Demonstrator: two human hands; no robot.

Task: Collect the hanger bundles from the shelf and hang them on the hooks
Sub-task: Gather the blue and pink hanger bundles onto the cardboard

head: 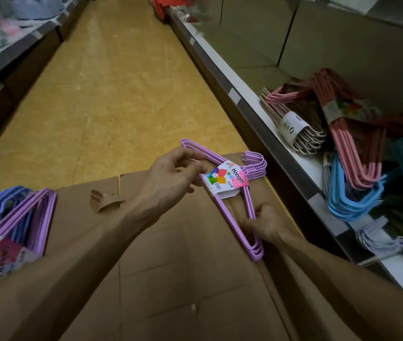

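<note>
A purple bundle point(230, 193) of hangers lies on a flattened cardboard box point(171, 267), near the box's edge that faces the shelf point(281, 134). A paper label point(225, 179) printed "Hanger" wraps its middle. The right hand point(267, 223) has its grip clamped on the bundle's near corner, fingers curled round the purple wires. The left hand point(171, 173) hovers at the far side of the bundle beside the label; its fingers are loosely bent and apart, and whether they touch the wires cannot be told.

At the box's far-left edge, away from the shelf, sits a second stack point(10, 222) of purple and blue hangers with the same kind of label.

On the shelf, beyond the box, lie more bundles: a cream one point(294, 129) with a white band, a pink one point(350, 143), a blue one point(350, 200), and a white one point(380, 239) nearest the camera. Yellow floor point(121, 94) runs past the box.
</note>
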